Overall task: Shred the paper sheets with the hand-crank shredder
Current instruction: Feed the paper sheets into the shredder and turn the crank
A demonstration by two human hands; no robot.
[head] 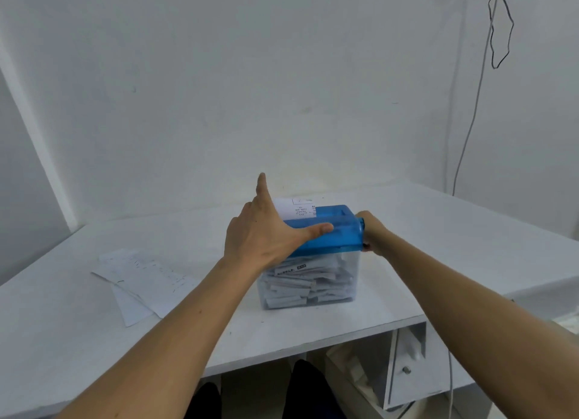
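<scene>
A hand-crank shredder (332, 230) with a blue top and a clear bin (308, 282) full of paper strips stands mid-table. A printed sheet (296, 208) sticks up from its slot. My left hand (266, 233) rests on the blue top's left end, thumb lying straight along the front, index finger raised. My right hand (371, 232) grips the crank at the shredder's right end; the crank itself is mostly hidden by the fingers. A few loose paper sheets (141, 280) lie flat to the left.
The white table (454, 237) meets a white wall behind. Its front edge runs below the shredder, with a small drawer unit (407, 368) under it at right. A cable (476, 105) hangs down the wall at right.
</scene>
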